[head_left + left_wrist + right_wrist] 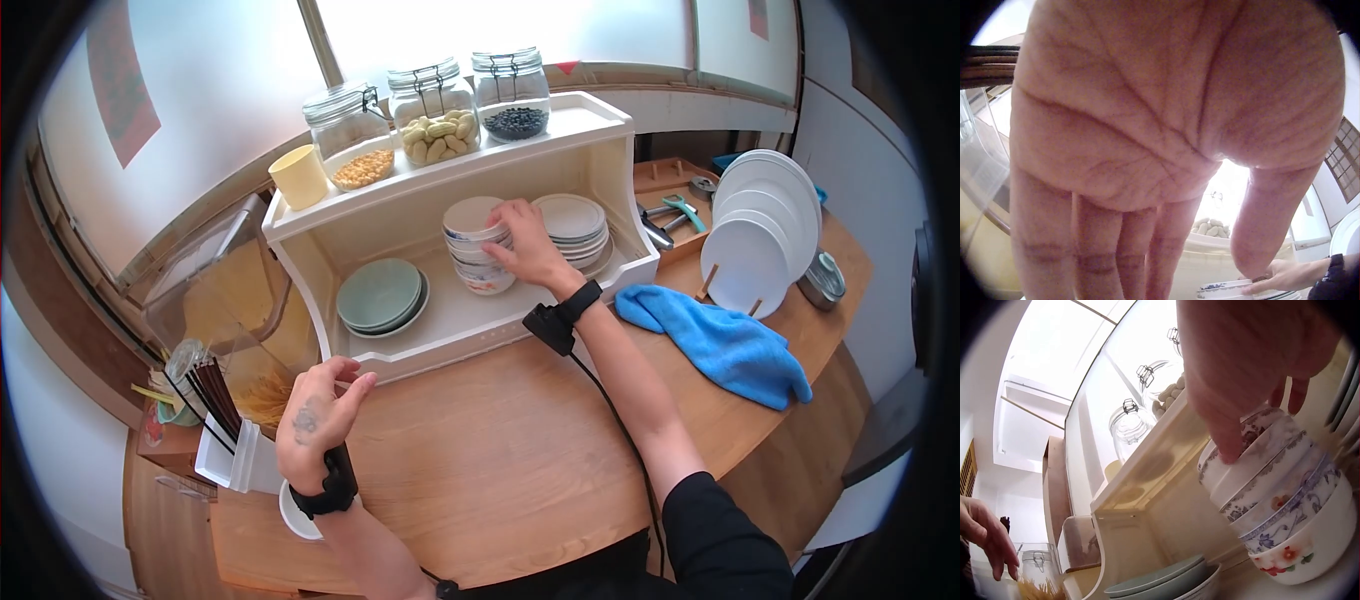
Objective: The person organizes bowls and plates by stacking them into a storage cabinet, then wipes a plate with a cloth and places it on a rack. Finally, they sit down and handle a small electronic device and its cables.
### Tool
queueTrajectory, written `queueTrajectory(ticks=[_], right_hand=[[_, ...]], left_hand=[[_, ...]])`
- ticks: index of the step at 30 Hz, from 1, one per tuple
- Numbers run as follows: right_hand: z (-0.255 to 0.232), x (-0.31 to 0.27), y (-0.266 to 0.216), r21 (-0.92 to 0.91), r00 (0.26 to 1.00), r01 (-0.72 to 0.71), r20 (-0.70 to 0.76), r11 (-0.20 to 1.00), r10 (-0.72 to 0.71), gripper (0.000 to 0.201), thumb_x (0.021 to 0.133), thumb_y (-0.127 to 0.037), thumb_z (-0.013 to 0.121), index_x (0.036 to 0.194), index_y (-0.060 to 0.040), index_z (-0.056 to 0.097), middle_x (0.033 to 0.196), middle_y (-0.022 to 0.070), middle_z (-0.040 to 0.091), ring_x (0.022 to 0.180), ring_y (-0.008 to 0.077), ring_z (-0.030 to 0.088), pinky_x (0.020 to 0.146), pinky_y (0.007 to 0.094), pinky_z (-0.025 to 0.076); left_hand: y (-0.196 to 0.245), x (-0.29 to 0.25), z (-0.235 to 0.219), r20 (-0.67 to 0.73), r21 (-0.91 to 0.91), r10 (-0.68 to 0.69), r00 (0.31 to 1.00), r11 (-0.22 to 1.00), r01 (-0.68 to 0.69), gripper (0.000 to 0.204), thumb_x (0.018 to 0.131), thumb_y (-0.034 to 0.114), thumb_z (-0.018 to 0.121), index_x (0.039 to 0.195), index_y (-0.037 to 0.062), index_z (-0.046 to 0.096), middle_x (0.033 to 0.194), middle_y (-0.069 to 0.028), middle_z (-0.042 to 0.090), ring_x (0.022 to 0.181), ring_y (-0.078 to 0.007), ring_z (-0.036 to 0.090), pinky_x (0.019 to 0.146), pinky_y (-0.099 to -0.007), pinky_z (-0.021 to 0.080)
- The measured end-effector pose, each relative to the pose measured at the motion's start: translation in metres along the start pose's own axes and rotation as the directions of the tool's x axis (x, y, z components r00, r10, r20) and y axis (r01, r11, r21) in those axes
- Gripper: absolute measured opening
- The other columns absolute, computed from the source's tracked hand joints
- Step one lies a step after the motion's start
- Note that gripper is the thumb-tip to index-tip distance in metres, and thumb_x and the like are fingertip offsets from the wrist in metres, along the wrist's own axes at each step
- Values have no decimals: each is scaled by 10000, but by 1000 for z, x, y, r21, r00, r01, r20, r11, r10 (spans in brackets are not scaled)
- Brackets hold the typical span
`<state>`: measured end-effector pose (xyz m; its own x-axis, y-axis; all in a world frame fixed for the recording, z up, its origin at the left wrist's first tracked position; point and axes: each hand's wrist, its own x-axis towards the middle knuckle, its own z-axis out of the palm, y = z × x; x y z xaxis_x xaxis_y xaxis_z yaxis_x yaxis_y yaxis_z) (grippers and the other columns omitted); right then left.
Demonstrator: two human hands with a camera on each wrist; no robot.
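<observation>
Black fabric short sleeve [715, 540], right arm, more black clothing [600, 568] at bottom edge. Right wrist: black band [580, 300], boxy black device [548, 328], long thin black cable [618, 425]. Left wrist: black strap [316, 501], black device [341, 474]. Left hand [318, 415]: faint grey patterned marking [306, 420] on back.

The head view looks forward and steeply down from above the worktop [480, 440], taking in both hands and the whole shelf [440, 345]. Each wrist view faces past its own near, frame-filling hand; the right's, tilted, shares the bowl stack [1285, 506] with the head view.
</observation>
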<state>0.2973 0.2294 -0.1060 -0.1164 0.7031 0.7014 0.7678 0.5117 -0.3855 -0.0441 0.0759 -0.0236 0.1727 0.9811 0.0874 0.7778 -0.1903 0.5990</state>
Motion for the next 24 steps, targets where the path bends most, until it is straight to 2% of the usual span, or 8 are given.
queueTrajectory(ticks=[2, 8, 12, 14, 15, 17, 22, 24], right_hand=[[0, -1, -1, 131, 992, 34, -127, 991, -17, 486, 777, -177, 808, 1170, -23, 568, 1240, 211, 521, 1192, 406, 478, 1038, 454, 411], [-9, -9, 3, 139, 996, 11, -91, 990, 2, 648, 781, -192, 807, 1319, -8, 496, 1326, 214, 487, 1276, 360, 472, 1066, 404, 425], [-23, -16, 8, 172, 993, -57, -89, 983, 73, 688, 797, -202, 796, 1364, 2, 464, 1323, 205, 493, 1209, 343, 540, 1027, 396, 466], [-28, -19, 12, 307, 969, -233, -7, 923, 247, 680, 838, -251, 786, 1374, 32, 478, 1323, 206, 544, 1168, 321, 599, 996, 385, 497], [-27, -19, 14, 306, 968, -234, -15, 923, 250, 680, 838, -251, 786, 1374, 32, 478, 1323, 206, 544, 1168, 321, 599, 996, 385, 497], [-20, -19, 16, 446, 895, -416, 45, 792, 444, 682, 828, -297, 796, 1336, 68, 526, 1270, 239, 600, 1118, 324, 630, 982, 385, 507], [-6, -15, 12, 472, 932, -322, 5, 821, 363, 682, 827, -325, 792, 1323, 73, 547, 1249, 249, 621, 1153, 343, 614, 1002, 397, 487], [-7, -16, 9, 362, 977, -202, 9, 910, 214, 734, 825, -295, 813, 1379, 69, 497, 1306, 224, 578, 1197, 311, 592, 1006, 386, 496]], left_hand=[[0, 0, -1, 11, -8, -4, 1000, 1000, 4, 401, 901, 259, 707, 1127, -72, 677, 927, -220, 738, 858, -288, 721, 797, -362, 552], [4, -2, -4, 13, 4, -3, 1000, 1000, 3, 406, 903, 260, 707, 1127, -77, 674, 922, -222, 737, 864, -288, 723, 796, -362, 551], [1, -2, -4, 4, 6, 21, 1000, 1000, -21, 405, 902, 259, 710, 1122, -79, 673, 920, -222, 737, 857, -290, 722, 793, -362, 551], [1, -1, -3, 10, 27, 11, 1000, 1000, -12, 400, 902, 259, 710, 1112, -79, 674, 918, -223, 736, 852, -293, 723, 786, -362, 554], [3, -1, -3, 12, 31, 19, 1000, 999, -20, 400, 902, 259, 710, 1112, -79, 674, 918, -223, 736, 852, -293, 723, 786, -362, 554], [8, -3, -1, 15, 27, 15, 1000, 1000, -16, 391, 904, 249, 709, 1116, -78, 672, 922, -222, 737, 848, -298, 724, 781, -364, 558], [16, 0, 14, 24, 24, 61, 998, 998, -62, 384, 897, 220, 719, 1135, -76, 661, 996, -231, 724, 839, -312, 719, 771, -377, 561], [21, 9, 30, -102, 67, 234, 967, 971, -228, 363, 876, 198, 737, 1116, -63, 662, 1036, -237, 698, 866, -336, 703, 783, -399, 553]])
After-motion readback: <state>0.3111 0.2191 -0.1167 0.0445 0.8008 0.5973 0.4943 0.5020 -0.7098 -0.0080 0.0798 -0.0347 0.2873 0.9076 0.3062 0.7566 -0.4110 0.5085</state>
